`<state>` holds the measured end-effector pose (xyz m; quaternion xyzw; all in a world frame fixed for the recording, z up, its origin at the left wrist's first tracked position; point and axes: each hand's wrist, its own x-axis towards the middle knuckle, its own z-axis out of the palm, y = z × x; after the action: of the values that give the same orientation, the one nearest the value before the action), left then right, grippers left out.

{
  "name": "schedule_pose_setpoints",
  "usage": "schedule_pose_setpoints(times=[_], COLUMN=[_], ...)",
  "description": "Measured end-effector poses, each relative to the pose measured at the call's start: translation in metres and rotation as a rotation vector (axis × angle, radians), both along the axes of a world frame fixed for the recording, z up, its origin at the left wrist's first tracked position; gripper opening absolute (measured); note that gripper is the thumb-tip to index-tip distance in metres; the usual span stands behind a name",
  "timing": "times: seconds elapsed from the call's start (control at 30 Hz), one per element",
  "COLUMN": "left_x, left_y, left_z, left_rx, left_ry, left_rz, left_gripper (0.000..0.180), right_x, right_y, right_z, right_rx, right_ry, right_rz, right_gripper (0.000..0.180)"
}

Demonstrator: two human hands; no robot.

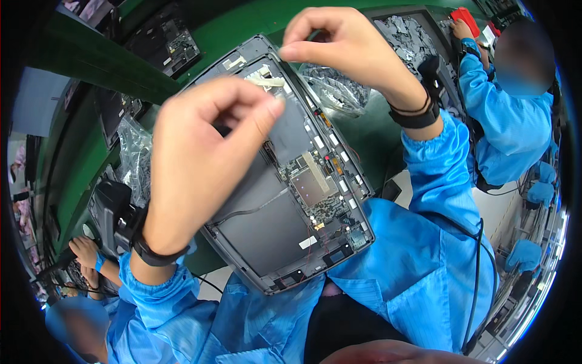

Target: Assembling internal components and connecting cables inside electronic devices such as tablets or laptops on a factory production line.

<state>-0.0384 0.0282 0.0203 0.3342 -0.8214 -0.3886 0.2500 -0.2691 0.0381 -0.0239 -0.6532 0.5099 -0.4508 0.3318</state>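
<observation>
An opened tablet-like device (pixel 260 242) leans tilted in front of me, its lower edge near my lap. A green circuit board (pixel 312 188) with a metal shield and strip of tape shows inside, beside dark flat panels and thin wires. Over its upper left part hovers my left hand (pixel 197 142), thumb and forefinger pinched; what they hold, if anything, I cannot make out. Crumpled whitish film (pixel 265 79) lies just beyond those fingertips. My right hand (pixel 348 51) is above the device's upper right edge, also pinched, its contents too small to tell.
A clear plastic bag of dark parts (pixel 336 88) lies right of the device; another bag (pixel 134 155) is at left. A tray of grey pieces (pixel 406 42) stands far right. Another open device (pixel 163 45) rests on the green bench. Co-workers sit on both sides.
</observation>
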Motion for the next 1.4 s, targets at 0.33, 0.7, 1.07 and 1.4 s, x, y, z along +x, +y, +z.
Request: schedule_pose_setpoints(times=[0.33,0.7,1.07,1.4], left_x=[0.091,0.14,0.135,0.139], left_y=[0.031,0.033,0.009,0.004], left_z=[-0.027,-0.122,-0.148,-0.136], left_rx=[-0.195,-0.198,-0.433,-0.503], left_ry=[0.206,-0.045,-0.343,-0.326], left_rz=[0.438,0.722,0.442,0.343], left_gripper=[0.017,0.009,0.012,0.01], right_x=[0.019,0.039,0.038,0.037], right_y=[-0.012,-0.002,0.003,-0.003], right_z=[-0.001,-0.001,-0.002,0.0], right_rx=[-0.065,-0.2,0.008,0.091], right_ry=[0.261,0.69,0.411,0.116], right_rz=[0.071,-0.094,-0.085,-0.044], right_gripper=[0.023,0.023,0.028,0.031])
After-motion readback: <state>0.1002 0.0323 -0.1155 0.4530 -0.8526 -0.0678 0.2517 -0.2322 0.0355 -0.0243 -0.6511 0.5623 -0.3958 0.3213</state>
